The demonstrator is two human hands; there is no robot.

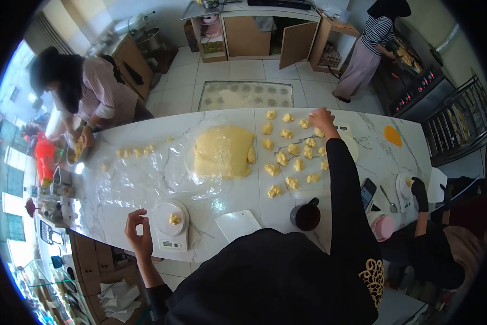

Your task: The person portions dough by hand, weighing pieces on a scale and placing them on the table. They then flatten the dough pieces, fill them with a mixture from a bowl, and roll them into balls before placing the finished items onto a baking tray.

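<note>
My right hand [322,119] reaches across to the far side of the table, its fingers closed around a small dough piece, mostly hidden by them. Several lumpy yellow dough pieces [282,158] lie spread out below and beside it. My left hand [139,233] is held just left of a white kitchen scale [173,245], fingers loosely curled and apart, with nothing in them. A single dough lump [174,219] rests on the scale's round plate. Left of the spread pieces sits a large slab of dough [221,153], with clear plastic sheet [140,181] around it.
A white scraper [238,225] and dark mug [305,215] stand near me. A phone [368,190], spoon [388,199] and second scale [404,187] lie right, by a co-worker's gloved hand [420,195]. Another person [94,92] works at the left end; one [370,46] stands by the oven.
</note>
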